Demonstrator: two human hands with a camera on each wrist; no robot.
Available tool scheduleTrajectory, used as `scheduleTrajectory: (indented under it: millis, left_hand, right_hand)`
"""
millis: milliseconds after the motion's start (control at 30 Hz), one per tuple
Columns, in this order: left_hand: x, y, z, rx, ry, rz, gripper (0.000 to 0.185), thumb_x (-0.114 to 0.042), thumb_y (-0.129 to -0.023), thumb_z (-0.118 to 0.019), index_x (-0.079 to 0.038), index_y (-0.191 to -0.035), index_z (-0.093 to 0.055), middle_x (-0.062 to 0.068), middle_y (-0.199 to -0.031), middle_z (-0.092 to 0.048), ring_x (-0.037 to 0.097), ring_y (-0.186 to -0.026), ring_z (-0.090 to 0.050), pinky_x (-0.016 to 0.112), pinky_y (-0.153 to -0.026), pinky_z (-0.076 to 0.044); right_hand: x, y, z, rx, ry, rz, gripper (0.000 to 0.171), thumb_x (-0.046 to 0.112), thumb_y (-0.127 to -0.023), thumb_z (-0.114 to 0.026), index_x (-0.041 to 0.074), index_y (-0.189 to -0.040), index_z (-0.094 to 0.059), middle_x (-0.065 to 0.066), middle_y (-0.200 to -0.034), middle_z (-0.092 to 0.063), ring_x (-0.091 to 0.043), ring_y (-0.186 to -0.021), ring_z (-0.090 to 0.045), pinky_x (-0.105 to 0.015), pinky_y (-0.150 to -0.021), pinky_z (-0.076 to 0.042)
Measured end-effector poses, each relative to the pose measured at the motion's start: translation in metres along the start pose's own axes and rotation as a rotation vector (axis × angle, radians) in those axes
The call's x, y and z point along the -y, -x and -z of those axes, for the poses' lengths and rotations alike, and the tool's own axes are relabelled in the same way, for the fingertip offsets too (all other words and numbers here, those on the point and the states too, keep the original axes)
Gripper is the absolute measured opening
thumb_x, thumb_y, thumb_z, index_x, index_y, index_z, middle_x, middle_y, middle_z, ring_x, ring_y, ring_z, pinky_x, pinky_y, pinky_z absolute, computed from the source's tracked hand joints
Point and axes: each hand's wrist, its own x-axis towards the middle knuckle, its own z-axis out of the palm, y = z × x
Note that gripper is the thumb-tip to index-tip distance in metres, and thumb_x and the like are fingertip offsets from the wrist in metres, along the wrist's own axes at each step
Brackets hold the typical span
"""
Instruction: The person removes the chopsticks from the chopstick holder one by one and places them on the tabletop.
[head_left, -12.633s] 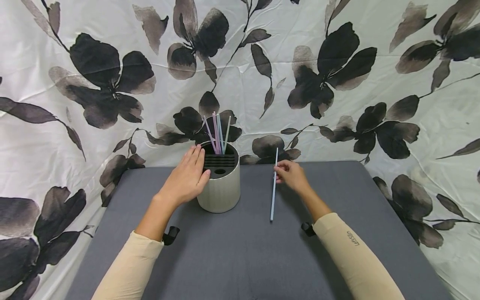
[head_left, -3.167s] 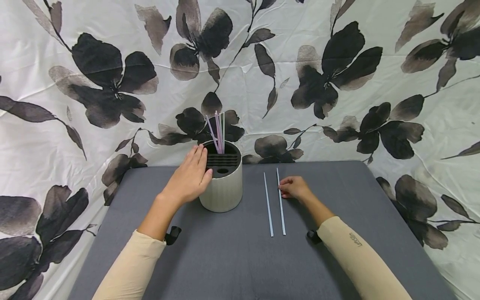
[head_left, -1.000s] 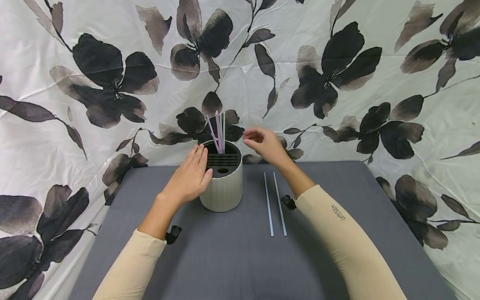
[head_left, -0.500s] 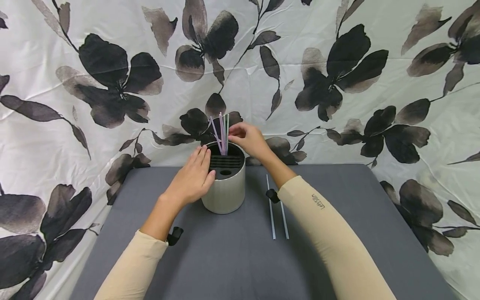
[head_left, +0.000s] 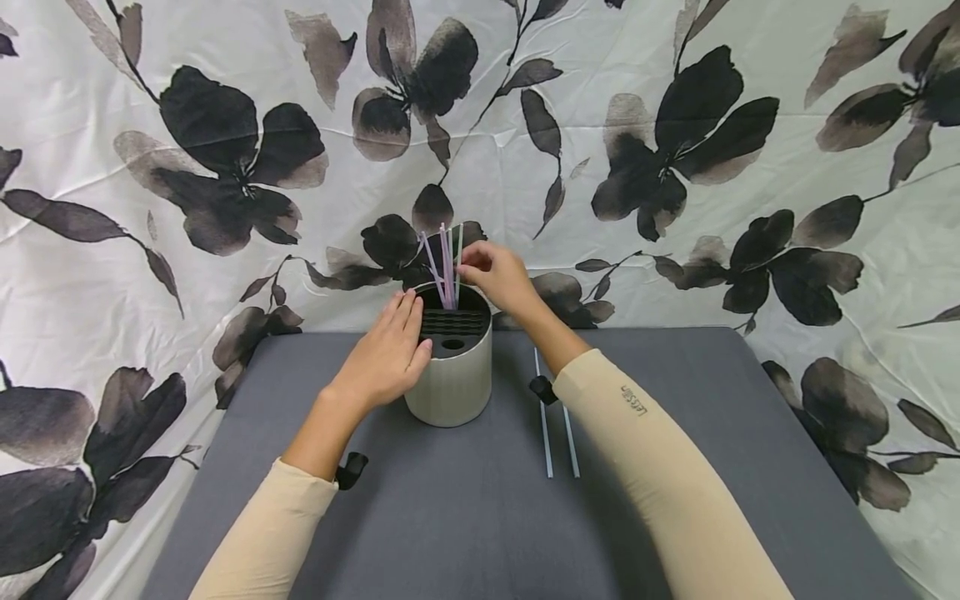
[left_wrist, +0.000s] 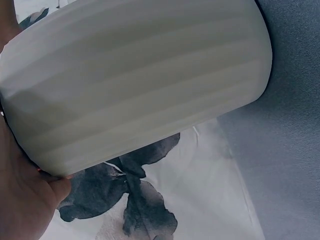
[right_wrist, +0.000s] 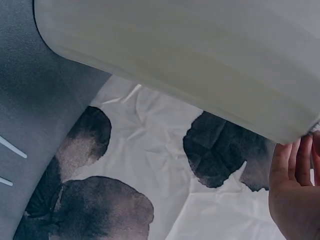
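Observation:
A cream ribbed cylindrical holder (head_left: 448,392) stands on the table, its top fitted with a black insert that has slots and a round hole. Several thin straws rise from its rear opening: purple and pink straws (head_left: 447,267) and a pale green straw (head_left: 460,250). My right hand (head_left: 495,275) reaches over the rim and pinches the green straw between thumb and fingers. My left hand (head_left: 382,354) rests with straight fingers along the holder's left rim. In the left wrist view the holder's wall (left_wrist: 140,80) hides most of that hand.
Two light blue straws (head_left: 547,442) (head_left: 572,446) lie side by side on the grey table (head_left: 465,517), right of the holder and partly under my right forearm. Behind the table hangs a white cloth (head_left: 510,175) with dark flowers.
Earlier, my right hand laid two blue straws on the table. It then moved up and left to the holder and took hold of the green straw, which now leans rightward. Left hand stays put.

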Motion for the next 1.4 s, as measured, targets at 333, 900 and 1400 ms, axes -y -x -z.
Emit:
scheduleTrajectory:
  millis: [333,900,1400]
  left_hand:
    - [-0.001,-0.002,0.002,0.003,-0.002,0.007,0.070,-0.036,-0.108,-0.032,0.008,-0.161,-0.019,0.026,-0.170,-0.014,0.039,-0.161,-0.007,0.050,-0.131,-0.012]
    - [-0.001,-0.004,0.001,0.011,0.000,0.001,0.070,-0.036,-0.108,-0.031,0.008,-0.161,-0.018,0.026,-0.171,-0.014,0.039,-0.161,-0.007,0.048,-0.132,-0.010]
    - [-0.001,-0.002,0.000,0.039,0.009,0.033,0.071,-0.037,-0.109,-0.030,0.005,-0.163,-0.015,0.022,-0.172,-0.010,0.036,-0.161,-0.004,0.047,-0.132,-0.011]
  right_hand:
    - [0.013,0.002,0.024,-0.085,-0.179,0.059,0.015,0.014,-0.098,-0.071,0.003,-0.108,-0.070,-0.014,-0.108,-0.075,-0.024,-0.093,-0.074,-0.033,-0.084,-0.063]
    - [0.034,0.014,0.080,-0.261,-0.484,0.158,0.010,0.006,-0.097,-0.070,-0.001,-0.105,-0.068,-0.008,-0.107,-0.072,-0.014,-0.092,-0.074,-0.029,-0.087,-0.063]
    - [0.013,0.040,0.117,-0.351,-0.501,0.146,0.013,0.006,-0.098,-0.069,-0.001,-0.110,-0.068,-0.011,-0.111,-0.070,-0.024,-0.100,-0.075,-0.027,-0.085,-0.063]
